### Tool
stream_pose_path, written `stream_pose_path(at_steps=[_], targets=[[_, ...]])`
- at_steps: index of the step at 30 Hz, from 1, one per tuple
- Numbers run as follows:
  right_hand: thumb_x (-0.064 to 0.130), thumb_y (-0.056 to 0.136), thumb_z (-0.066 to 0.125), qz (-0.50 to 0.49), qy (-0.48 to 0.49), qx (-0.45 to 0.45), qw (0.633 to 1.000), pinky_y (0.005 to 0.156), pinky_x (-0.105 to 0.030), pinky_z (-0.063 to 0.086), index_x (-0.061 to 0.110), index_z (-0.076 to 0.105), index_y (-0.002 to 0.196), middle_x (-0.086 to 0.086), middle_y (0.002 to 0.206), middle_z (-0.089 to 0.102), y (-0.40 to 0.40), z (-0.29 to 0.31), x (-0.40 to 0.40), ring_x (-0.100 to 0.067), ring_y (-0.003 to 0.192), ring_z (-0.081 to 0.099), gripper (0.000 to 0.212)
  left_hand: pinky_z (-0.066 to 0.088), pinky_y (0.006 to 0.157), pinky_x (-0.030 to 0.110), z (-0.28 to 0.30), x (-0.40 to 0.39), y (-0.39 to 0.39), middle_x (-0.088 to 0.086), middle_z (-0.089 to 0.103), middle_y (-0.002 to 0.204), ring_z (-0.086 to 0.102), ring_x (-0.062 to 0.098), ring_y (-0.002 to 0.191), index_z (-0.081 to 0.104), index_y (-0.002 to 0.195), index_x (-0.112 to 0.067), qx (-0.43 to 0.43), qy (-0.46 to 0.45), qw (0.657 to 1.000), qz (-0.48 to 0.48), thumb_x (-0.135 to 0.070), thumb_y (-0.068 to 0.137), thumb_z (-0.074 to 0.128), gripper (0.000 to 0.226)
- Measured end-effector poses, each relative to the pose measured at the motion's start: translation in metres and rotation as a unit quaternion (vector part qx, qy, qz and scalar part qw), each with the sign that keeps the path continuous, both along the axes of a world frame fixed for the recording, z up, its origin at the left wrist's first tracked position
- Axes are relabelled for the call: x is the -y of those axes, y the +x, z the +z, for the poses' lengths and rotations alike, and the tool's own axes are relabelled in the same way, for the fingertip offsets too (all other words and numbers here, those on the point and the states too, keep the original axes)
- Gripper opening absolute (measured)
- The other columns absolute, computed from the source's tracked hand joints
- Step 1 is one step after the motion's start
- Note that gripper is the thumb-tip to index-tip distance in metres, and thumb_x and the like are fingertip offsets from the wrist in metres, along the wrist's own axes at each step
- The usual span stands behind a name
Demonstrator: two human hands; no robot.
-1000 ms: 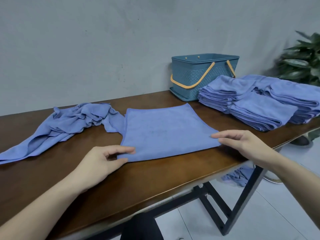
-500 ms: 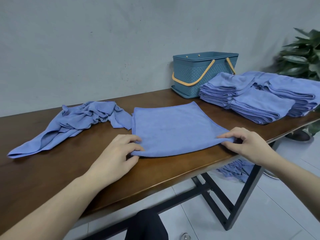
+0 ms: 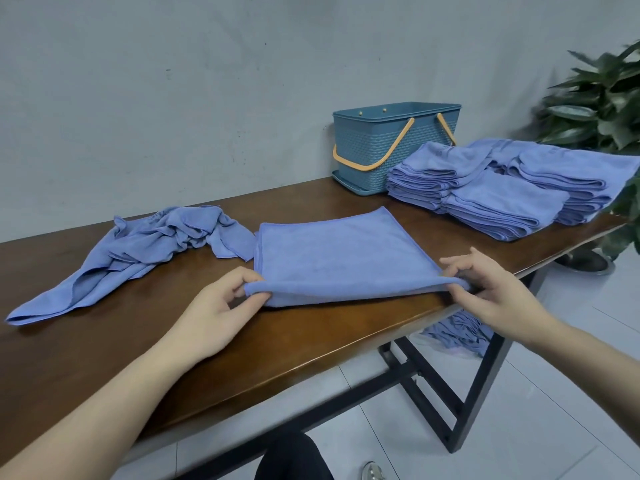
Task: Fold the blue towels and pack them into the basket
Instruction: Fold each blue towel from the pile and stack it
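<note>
**Head view: near corners pinched, fold to come**

Head view: your left hand [image 3: 221, 308] and right hand [image 3: 491, 292] each pinch a near corner of the towel [image 3: 332, 254] on the tabletop [image 3: 242, 355]. Lift evenly; match far edge.

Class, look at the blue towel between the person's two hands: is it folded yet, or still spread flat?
Spread, not yet folded: the square blue microfibre towel lies flat on the brown wooden table, with only its near corners pinched up by the left hand and right hand.
</note>
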State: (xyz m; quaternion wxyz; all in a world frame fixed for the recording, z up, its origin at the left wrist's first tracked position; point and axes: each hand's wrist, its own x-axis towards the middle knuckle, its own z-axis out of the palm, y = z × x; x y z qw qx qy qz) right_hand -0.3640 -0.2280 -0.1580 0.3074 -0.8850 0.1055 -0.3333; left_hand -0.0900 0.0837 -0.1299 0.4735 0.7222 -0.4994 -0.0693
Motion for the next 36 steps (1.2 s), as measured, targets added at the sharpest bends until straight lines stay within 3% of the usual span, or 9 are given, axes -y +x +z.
stream_pose_path(at_steps=[4,8,12,19,23,26,29,32,36], targets=[[0.036,0.097,0.062,0.017,0.021,0.054,0.998,0.062,-0.017,0.042,0.046,0.053,0.104,0.017,0.102,0.06,-0.001,0.006,-0.012,-0.011,0.081,0.058,0.015,0.039,0.062,0.028,0.003,-0.002,0.003,0.011,0.064,0.072,0.051,0.017,0.062,0.065,0.101,-0.041,-0.118,-0.057,0.991,0.005,-0.057,0.072,0.079,0.036],[-0.01,0.096,0.051,0.023,-0.004,0.067,0.997,0.068,-0.013,0.039,0.04,0.059,0.093,0.019,0.095,0.059,0.001,0.007,-0.013,-0.005,0.071,0.052,0.05,0.049,0.078,0.014,0.005,-0.003,0.0,-0.02,0.074,0.093,0.067,0.004,0.085,0.073,0.097,-0.056,-0.068,-0.085,0.992,0.056,-0.014,0.091,0.073,0.043],[-0.014,0.089,0.053,0.046,0.014,0.036,0.998,0.075,-0.015,0.041,0.022,0.073,0.084,0.007,0.089,0.063,0.0,0.007,-0.015,-0.012,0.084,0.06,0.042,0.05,0.092,0.027,0.002,-0.005,-0.001,-0.016,0.076,0.095,0.069,0.004,0.101,0.081,0.068,-0.035,-0.095,-0.036,0.992,0.076,0.001,0.095,0.061,0.049],[0.012,0.092,0.063,0.064,0.074,0.011,0.995,0.107,-0.012,0.034,0.032,0.08,0.102,0.014,0.107,0.074,-0.006,0.004,-0.026,0.002,0.112,0.061,0.028,0.045,0.089,0.018,0.006,-0.003,0.0,-0.023,0.075,0.101,0.063,-0.01,0.1,0.077,0.082,-0.052,-0.097,-0.045,0.989,0.105,-0.007,0.1,0.056,0.053],[0.0,0.095,0.061,0.058,0.132,0.047,0.988,0.084,-0.016,0.044,0.02,0.077,0.114,-0.006,0.103,0.07,-0.005,0.011,-0.031,-0.016,0.093,0.062,0.032,0.046,0.098,0.024,0.009,-0.006,-0.007,-0.023,0.069,0.11,0.058,-0.016,0.101,0.074,0.107,-0.049,-0.119,-0.047,0.989,0.067,-0.011,0.099,0.06,0.041],[0.0,0.095,0.061,0.048,0.16,0.082,0.983,0.072,-0.011,0.04,0.012,0.075,0.114,0.011,0.089,0.066,0.002,0.018,-0.033,-0.005,0.078,0.057,0.026,0.043,0.09,0.007,0.008,-0.006,-0.007,-0.037,0.06,0.111,0.052,-0.022,0.109,0.06,0.123,-0.049,-0.089,-0.049,0.994,0.052,-0.008,0.094,0.066,0.05],[0.005,0.094,0.065,0.014,0.154,0.091,0.984,0.074,-0.011,0.039,0.016,0.075,0.114,0.023,0.086,0.063,0.015,0.02,-0.031,-0.001,0.076,0.053,0.025,0.039,0.1,0.016,0.006,-0.007,0.002,-0.047,0.045,0.123,0.046,-0.013,0.124,0.04,0.137,-0.06,-0.024,0.013,0.998,0.049,-0.024,0.088,0.074,0.069],[0.009,0.094,0.068,-0.02,0.135,0.084,0.987,0.072,-0.013,0.037,0.024,0.074,0.116,0.018,0.096,0.064,0.028,0.024,-0.028,-0.009,0.072,0.045,0.028,0.027,0.116,0.022,0.01,0.002,0.007,-0.027,0.035,0.149,0.029,-0.003,0.143,0.027,0.144,-0.056,0.04,0.051,0.996,0.057,-0.017,0.093,0.068,0.076],[0.007,0.095,0.065,-0.073,0.094,0.062,0.991,0.072,-0.012,0.038,0.022,0.071,0.124,0.006,0.112,0.065,0.054,0.036,-0.017,-0.005,0.069,0.046,0.033,0.017,0.092,-0.008,0.022,0.031,0.023,-0.015,0.029,0.147,0.023,-0.007,0.133,0.024,0.152,-0.044,0.085,0.065,0.99,0.089,-0.009,0.096,0.06,0.075]])
